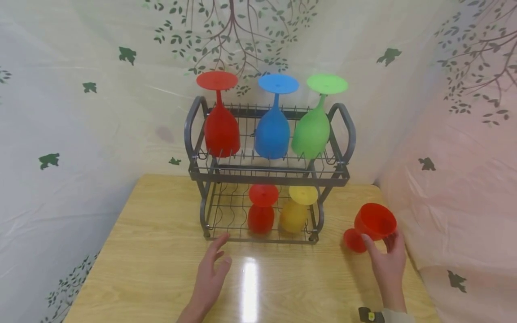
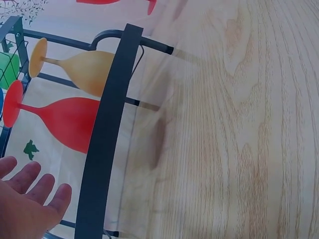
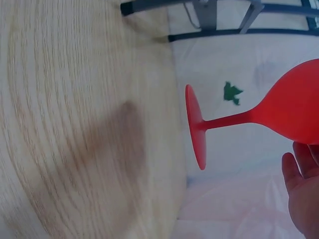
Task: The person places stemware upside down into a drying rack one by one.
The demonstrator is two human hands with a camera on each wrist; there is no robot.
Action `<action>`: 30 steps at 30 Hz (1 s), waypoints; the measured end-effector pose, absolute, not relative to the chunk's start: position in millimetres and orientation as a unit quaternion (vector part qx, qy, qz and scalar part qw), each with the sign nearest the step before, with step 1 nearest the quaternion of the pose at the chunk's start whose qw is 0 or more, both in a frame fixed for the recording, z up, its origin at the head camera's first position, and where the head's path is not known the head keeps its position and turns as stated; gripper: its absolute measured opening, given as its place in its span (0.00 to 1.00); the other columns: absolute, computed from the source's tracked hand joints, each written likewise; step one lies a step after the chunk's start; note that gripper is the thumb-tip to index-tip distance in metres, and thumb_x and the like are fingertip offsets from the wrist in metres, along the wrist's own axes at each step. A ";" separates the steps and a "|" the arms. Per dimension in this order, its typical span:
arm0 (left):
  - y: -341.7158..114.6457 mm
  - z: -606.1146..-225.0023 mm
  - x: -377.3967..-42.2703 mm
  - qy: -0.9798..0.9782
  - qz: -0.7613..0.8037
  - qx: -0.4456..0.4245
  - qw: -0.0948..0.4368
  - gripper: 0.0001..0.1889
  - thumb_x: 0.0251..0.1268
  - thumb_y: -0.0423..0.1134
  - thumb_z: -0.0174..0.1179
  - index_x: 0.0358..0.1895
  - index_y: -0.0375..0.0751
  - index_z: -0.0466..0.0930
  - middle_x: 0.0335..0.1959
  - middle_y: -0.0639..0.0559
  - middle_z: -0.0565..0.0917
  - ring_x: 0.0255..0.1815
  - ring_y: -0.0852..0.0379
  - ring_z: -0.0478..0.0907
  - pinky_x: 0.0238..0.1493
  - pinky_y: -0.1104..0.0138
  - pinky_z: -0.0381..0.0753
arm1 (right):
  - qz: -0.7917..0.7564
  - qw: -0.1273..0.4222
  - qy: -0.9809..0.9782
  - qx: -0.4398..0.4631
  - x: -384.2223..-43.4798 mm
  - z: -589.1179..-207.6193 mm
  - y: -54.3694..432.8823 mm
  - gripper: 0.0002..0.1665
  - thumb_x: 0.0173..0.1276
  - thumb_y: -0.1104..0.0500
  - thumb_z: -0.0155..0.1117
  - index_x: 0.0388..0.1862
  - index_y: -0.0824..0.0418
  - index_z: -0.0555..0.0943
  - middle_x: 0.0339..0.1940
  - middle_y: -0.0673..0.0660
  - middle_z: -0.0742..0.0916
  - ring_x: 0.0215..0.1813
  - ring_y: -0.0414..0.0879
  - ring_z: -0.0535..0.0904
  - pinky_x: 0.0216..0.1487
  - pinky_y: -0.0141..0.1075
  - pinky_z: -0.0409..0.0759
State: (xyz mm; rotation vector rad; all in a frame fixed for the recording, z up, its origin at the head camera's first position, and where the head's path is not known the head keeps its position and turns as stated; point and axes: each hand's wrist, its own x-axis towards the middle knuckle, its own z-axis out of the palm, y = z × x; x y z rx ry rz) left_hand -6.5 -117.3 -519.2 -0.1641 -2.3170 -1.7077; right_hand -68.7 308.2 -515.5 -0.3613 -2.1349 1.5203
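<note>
My right hand grips a red wine glass by its bowl, thumb on one side and fingers on the other. The glass is bowl up, tilted slightly, and its foot hangs above the table. Near the front left of the dish rack's lower tier, my left hand hovers with fingers spread, holding nothing. Upside down on that tier stand a red wine glass and a yellow wine glass. The upper tier carries inverted red, blue and green glasses.
The black two-tier dish rack stands at the back middle of the wooden table. Curved handles rise at both ends of its upper tier. A patterned cloth hangs behind the table and along its right side.
</note>
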 end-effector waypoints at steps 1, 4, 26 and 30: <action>-117.0 -518.6 -6.1 -0.796 -0.588 -0.058 0.129 0.30 0.69 0.25 0.57 0.75 0.39 0.69 0.74 0.50 0.74 0.72 0.49 0.70 0.67 0.46 0.76 | 0.556 0.255 -0.782 -0.123 -66.3 -514.4 306.4 0.47 0.62 0.69 0.77 0.78 0.56 0.67 0.67 0.51 0.78 0.66 0.37 0.75 0.66 0.20 0.70; -116.5 -516.2 -5.0 -0.795 -0.589 -0.060 0.129 0.30 0.70 0.25 0.56 0.75 0.39 0.69 0.74 0.50 0.74 0.73 0.48 0.70 0.67 0.46 0.76 | 0.555 0.271 -0.780 -0.104 -60.2 -512.3 301.0 0.47 0.59 0.72 0.77 0.76 0.58 0.69 0.64 0.49 0.80 0.63 0.35 0.76 0.65 0.20 0.71; -114.8 -492.4 -5.3 -0.778 -0.600 -0.125 0.136 0.27 0.77 0.31 0.46 0.77 0.39 0.65 0.76 0.50 0.70 0.73 0.48 0.69 0.68 0.54 0.76 | 0.495 0.219 -0.841 -0.019 -28.6 -494.5 243.5 0.48 0.52 0.71 0.82 0.73 0.60 0.75 0.63 0.48 0.81 0.63 0.29 0.73 0.63 0.17 0.68; -114.7 -489.6 -7.5 -0.781 -0.595 -0.130 0.139 0.29 0.75 0.31 0.50 0.78 0.43 0.64 0.77 0.50 0.69 0.73 0.46 0.69 0.67 0.52 0.76 | 0.484 0.201 -0.851 0.001 -25.6 -494.6 233.2 0.48 0.53 0.67 0.84 0.73 0.57 0.75 0.66 0.51 0.81 0.64 0.30 0.72 0.63 0.17 0.67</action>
